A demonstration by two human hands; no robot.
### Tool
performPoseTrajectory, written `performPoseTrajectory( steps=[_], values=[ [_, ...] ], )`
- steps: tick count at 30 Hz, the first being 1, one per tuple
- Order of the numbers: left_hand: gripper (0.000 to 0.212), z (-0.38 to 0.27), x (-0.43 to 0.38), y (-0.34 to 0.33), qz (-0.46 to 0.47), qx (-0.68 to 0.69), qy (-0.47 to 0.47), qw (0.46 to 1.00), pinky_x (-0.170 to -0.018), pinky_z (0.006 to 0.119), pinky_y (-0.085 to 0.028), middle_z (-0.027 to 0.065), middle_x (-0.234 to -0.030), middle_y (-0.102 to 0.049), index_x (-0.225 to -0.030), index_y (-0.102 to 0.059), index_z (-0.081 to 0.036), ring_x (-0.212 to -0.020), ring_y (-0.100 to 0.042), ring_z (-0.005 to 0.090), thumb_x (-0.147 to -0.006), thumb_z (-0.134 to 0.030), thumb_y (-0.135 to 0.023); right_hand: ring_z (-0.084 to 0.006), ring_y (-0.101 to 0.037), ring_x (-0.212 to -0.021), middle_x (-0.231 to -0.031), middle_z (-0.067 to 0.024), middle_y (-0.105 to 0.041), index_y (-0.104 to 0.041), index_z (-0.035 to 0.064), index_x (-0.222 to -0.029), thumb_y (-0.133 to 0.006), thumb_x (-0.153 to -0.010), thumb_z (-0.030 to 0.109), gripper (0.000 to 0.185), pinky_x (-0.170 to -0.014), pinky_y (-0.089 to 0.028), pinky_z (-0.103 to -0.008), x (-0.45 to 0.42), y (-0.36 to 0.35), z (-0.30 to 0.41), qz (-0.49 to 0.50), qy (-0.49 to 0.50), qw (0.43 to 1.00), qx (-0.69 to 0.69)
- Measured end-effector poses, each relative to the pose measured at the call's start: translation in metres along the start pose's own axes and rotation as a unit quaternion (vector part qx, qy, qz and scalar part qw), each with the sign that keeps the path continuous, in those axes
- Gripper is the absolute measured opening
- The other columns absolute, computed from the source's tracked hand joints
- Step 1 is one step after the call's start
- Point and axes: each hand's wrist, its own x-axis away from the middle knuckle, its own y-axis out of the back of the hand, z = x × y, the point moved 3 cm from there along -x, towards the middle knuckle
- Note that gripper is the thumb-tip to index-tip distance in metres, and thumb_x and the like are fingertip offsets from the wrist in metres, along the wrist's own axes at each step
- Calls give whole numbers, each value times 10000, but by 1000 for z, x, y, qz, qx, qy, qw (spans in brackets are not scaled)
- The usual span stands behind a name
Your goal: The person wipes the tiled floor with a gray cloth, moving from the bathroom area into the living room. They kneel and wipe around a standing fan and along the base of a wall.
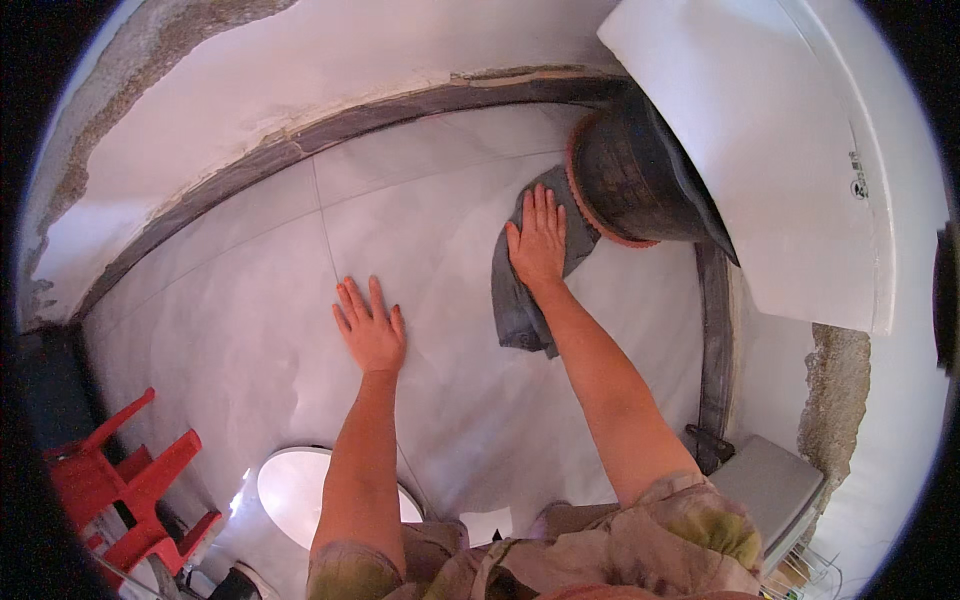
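My right hand lies flat, fingers together, on a dark grey cloth spread over the pale tiled floor. The cloth reaches close to the orange-red rim at the base of a dark round pot; whether they touch I cannot tell. My left hand rests palm down on bare tile to the left, its fingers spread and nothing in it.
A white panel overhangs the pot. Dark skirting runs beneath walls with peeling plaster. A red plastic stool, a white round object and a grey box-shaped item stand nearer my body.
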Motion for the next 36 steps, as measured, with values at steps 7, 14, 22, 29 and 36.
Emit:
performPoseTrajectory(
  steps=[7,14,22,29,36],
  values=[
    [620,5,2,3,-12,4,0,1000,-1171,524,-128,199,-1581,-173,-1496,-314,-123,-1469,-144,348,-937,-318,-498,-332,-529,-1159,-1257,-165,-568,-549,21,-1281,-646,-879,181,443,-1010,-399,-462,-13,44,0,-85,10,979,-183],
    [599,5,2,1,-15,-2,6,1000,-1172,522,-137,188,-1580,-179,-1487,-340,-145,-1465,-162,336,-946,-349,-498,-182,-633,-771,-1025,-164,-645,-416,82,-1379,-640,-940,177,501,-627,-520,-317,-110,95,22,-26,-185,646,-740],
    [591,1,1,-2,-18,-3,-4,1000,-1170,519,-147,189,-1579,-182,-1485,-343,-144,-1463,-167,341,-952,-358,-485,-121,-588,-591,-742,-58,-659,-636,26,-993,-627,-939,213,194,-522,-480,-279,-135,98,88,142,-10,728,-670],
    [598,-1,2,4,-3,16,1,1000,-1172,520,-134,191,-1580,-176,-1493,-328,-150,-1466,-155,342,-958,-370,-481,-115,-606,-564,-703,-53,-645,-650,14,-877,-576,-946,141,163,-496,-502,-269,57,61,45,333,-154,760,-537],
    [617,6,3,0,-10,4,5,1000,-1174,520,-129,180,-1587,-164,-1503,-308,-153,-1470,-146,334,-952,-359,-497,-198,-670,-667,-830,-138,-667,-615,-52,-1053,-528,-993,142,221,-597,-578,-312,75,71,-17,146,-274,732,-607]
  ],
)
